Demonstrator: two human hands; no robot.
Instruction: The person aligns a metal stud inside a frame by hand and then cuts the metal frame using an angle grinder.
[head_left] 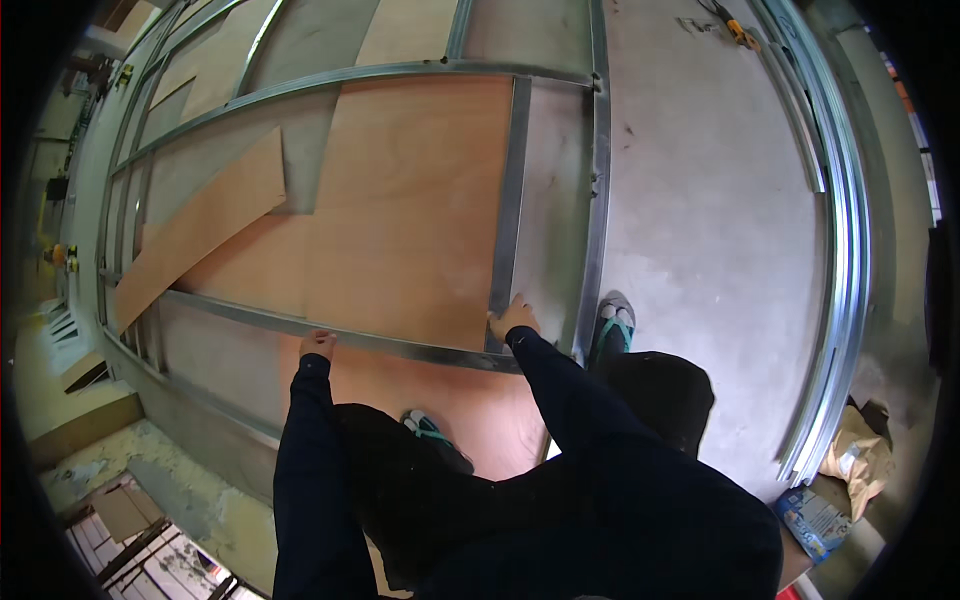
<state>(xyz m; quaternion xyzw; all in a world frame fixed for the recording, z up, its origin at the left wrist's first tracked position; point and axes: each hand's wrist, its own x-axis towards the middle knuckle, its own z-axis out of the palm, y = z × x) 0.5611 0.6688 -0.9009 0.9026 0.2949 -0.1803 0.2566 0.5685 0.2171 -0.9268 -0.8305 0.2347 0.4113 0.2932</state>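
A brown board (410, 210) lies on gray floor (710, 250). Left of it, a brown strip (215, 225) slants. At the board's near edge, the left grip (318, 346) touches a metal bar (420, 350); at its right corner, the right grip (516, 320) touches a side bar (511, 200). I can't tell if they hold. Right of the board, floor stretches wide to shiny rails (848, 250).
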